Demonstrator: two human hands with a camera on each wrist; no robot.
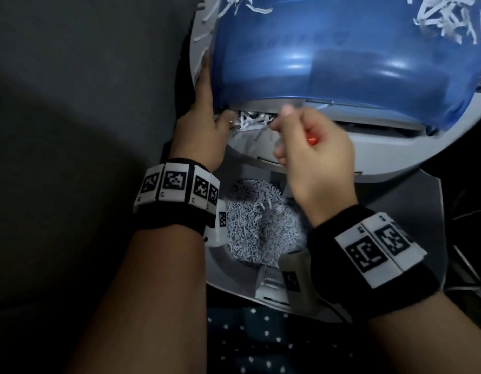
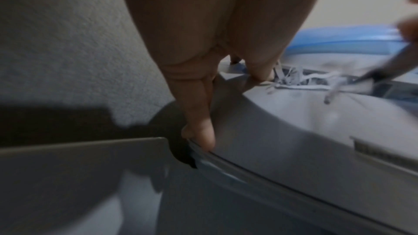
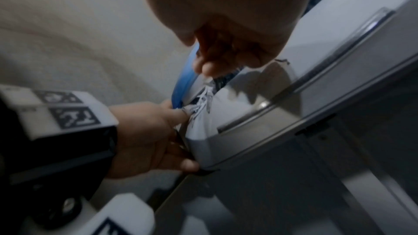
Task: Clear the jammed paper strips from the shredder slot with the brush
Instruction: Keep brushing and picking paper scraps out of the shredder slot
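Observation:
The grey shredder head (image 1: 390, 149) with its blue cover (image 1: 342, 63) lies tilted over the bin. White jammed paper strips (image 1: 254, 122) bunch at the left end of the slot (image 1: 374, 126). My left hand (image 1: 204, 125) grips the head's left edge, with the fingers along the side and the thumb beside the strips (image 2: 300, 78). My right hand (image 1: 301, 139) is curled round the brush (image 1: 312, 140), whose orange handle shows between the fingers. Its dark, blurred tip (image 2: 382, 69) reaches into the strips (image 3: 203, 99). The bristles cannot be made out.
Below my wrists the open bin (image 1: 423, 201) holds a heap of shredded paper (image 1: 261, 225). Loose strips lie on the blue cover at the top right (image 1: 450, 20) and top left (image 1: 234, 6). A dark grey surface (image 1: 72, 103) fills the left. Dotted fabric (image 1: 261, 346) lies below.

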